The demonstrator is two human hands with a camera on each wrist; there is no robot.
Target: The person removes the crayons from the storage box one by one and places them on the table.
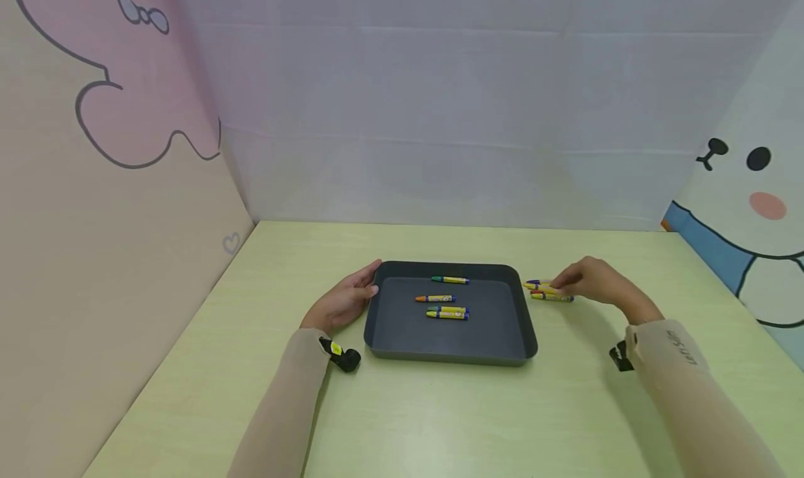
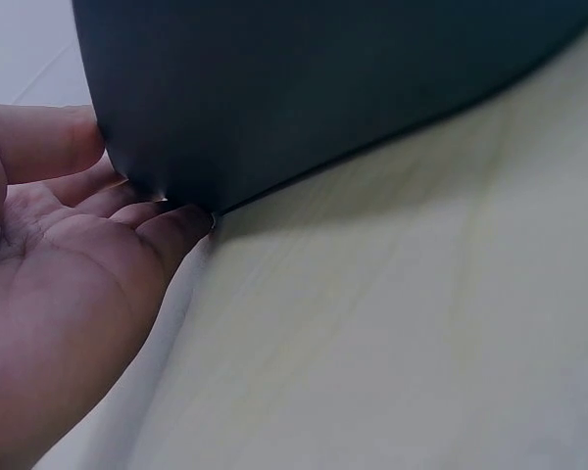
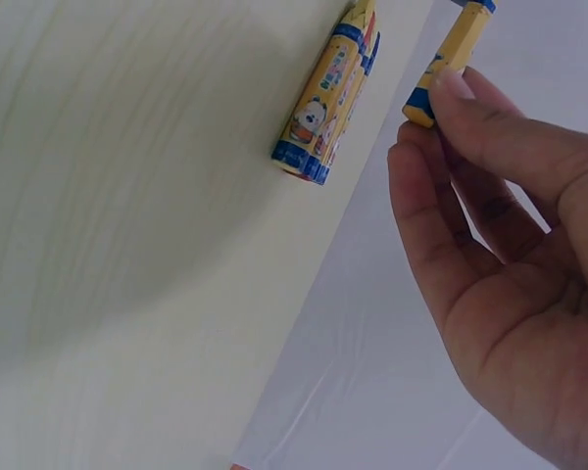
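At the left wall of a dark grey tray (image 1: 402, 338), my left hand (image 1: 342, 300) grips the rim, thumb near its top edge and the other fingers against the outside. My right hand (image 1: 590, 282), just beyond the tray's right side, pinches a yellow-wrapped crayon with a blue band (image 3: 453, 61) between thumb and fingers. Beneath it, other crayons (image 3: 323, 108) lie side by side on the table; a red-tipped crayon (image 1: 554, 297) is nearest. Fingers partly cover this group in the head view.
Inside the tray lie a green crayon (image 1: 450, 280), an orange crayon (image 1: 435, 299) and, lower down, two touching crayons (image 1: 448, 315). The pale wood-look table (image 1: 402, 422) ends at a whitish cloth backdrop (image 1: 440, 178), with printed panels left and right.
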